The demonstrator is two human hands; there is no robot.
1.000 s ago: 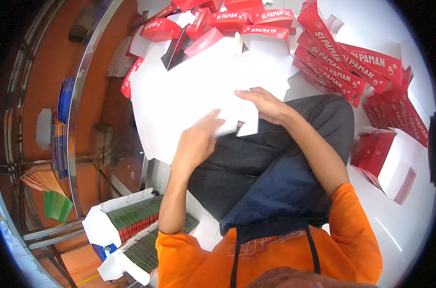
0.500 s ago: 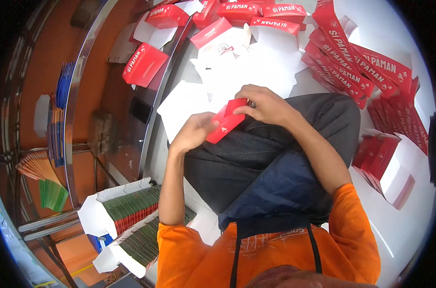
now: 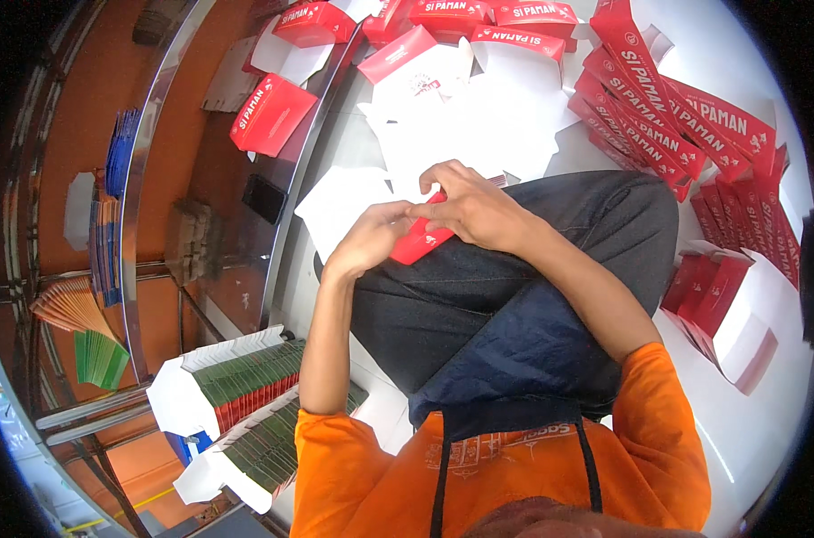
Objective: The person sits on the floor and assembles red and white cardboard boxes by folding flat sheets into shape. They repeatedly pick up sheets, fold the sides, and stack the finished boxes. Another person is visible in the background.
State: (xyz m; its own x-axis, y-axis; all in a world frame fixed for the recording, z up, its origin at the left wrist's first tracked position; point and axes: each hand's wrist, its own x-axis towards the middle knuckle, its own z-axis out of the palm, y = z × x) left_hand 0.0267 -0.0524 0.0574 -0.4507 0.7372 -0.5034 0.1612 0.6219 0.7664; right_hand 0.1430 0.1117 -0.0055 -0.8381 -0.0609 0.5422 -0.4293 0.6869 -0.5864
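Note:
A red cardboard box [image 3: 417, 245] with its white-lined sheet [image 3: 339, 199] spread beyond it rests at the edge of my dark-trousered lap. My left hand [image 3: 371, 237] pinches the near red panel from the left side. Over the top of the same panel, my right hand [image 3: 472, 206] bends its fingers down, thumb reaching across toward the left fingers. Both hands are closed on the cardboard and meet there, hiding much of the fold between them.
Red printed boxes [image 3: 532, 13] and white sheets [image 3: 483, 121] lie ahead. Stacked red cartons [image 3: 640, 99] spread at right, near an open red-and-white box [image 3: 725, 305]. At left are a metal-edged shelf [image 3: 147, 197], a phone [image 3: 264, 198] and rows of green-and-red folded cartons [image 3: 245, 381].
My right hand has come down and left over the red panel, closing in on my left hand. The raised red flap is now pressed down and mostly covered by fingers.

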